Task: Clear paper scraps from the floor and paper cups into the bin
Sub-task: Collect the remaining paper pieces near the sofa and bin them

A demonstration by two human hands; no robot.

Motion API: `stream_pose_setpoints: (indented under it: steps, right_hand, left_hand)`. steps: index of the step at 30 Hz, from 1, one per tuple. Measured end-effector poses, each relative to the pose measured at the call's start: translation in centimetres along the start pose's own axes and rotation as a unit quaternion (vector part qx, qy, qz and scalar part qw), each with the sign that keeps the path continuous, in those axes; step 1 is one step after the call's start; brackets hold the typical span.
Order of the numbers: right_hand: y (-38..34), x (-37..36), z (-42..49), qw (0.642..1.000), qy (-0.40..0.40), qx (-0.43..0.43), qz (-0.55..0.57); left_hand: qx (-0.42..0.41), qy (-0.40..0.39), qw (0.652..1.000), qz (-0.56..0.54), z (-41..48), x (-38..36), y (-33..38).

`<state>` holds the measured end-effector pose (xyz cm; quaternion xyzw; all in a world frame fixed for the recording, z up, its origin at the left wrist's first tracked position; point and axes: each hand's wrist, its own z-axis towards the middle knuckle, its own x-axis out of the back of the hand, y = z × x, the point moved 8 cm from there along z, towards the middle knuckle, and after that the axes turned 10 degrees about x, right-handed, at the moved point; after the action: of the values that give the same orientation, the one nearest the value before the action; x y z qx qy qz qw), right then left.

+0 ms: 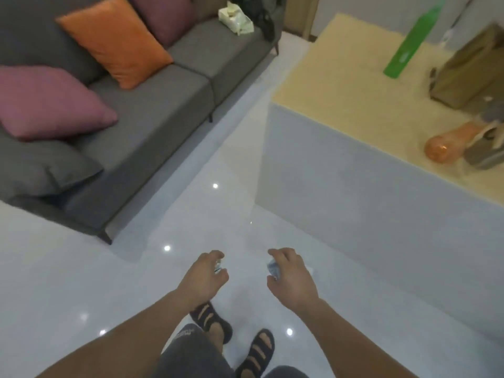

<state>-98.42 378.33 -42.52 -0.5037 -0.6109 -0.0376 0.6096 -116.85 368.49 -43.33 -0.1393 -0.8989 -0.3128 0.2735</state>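
As the person stands in dark sandals (212, 320) on the glossy floor (81, 282), on the near side of the desk (341, 85), both hands reach forward low, just short of the desk's near corner, and both carry paper. The left hand (206, 276), the one farther from the desk, has its fingers (215, 253) and thumb curled round a small scrap (218, 266). Only a pale sliver of it shows, so its long axis cannot be told. The right hand (294, 279), close to the desk's grey side wall, pinches a crumpled wad (273, 268) between thumb and bent fingers. The wad is bluish-white, its longer side seems to run away from the person, and it has no clear front or point.

My reading is that the picking-up step is done for these two pieces and the drop is still owed. No bin shows anywhere, and no paper cup either, so the cups look untouched. A faint pale patch on the floor beside the right hand may be another scrap or only glare; I cannot tell. Otherwise the tiles on this side of the desk show just light spots.

On the far end of the desk lie an orange bottle-like thing (447, 147), a brown bag (471, 69) and a green strip (409, 42). Left of the desk, across a strip of floor, stands a grey sofa (152, 113) with cushions
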Motion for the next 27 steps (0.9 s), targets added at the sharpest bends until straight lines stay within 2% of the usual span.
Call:
stream_pose_setpoints:
  steps: [5,11,19,27]
  right_hand:
    - [-11.9,-3.1,5.1,0.991,-0.064,0.108,-0.054]
    - [-27.7,-8.8,12.7,0.957,-0.13,0.231,-0.119]
    - [-49.4,-17.7,17.7,0.894,-0.194,0.379,-0.142]
    - [-66.2,-26.9,21.5,0.801,-0.262,0.515,-0.157]
  left_hand:
    - [0.05,0.08,0.991,-0.09,-3.4,8.2,-8.3]
    - [0.115,0.178,0.96,-0.183,-5.7,19.0,-20.2]
    - [0.215,0.278,0.895,-0.275,-11.3,30.0,-35.3]
    - [0.29,0.373,0.817,-0.332,-15.2,38.4,-46.6]
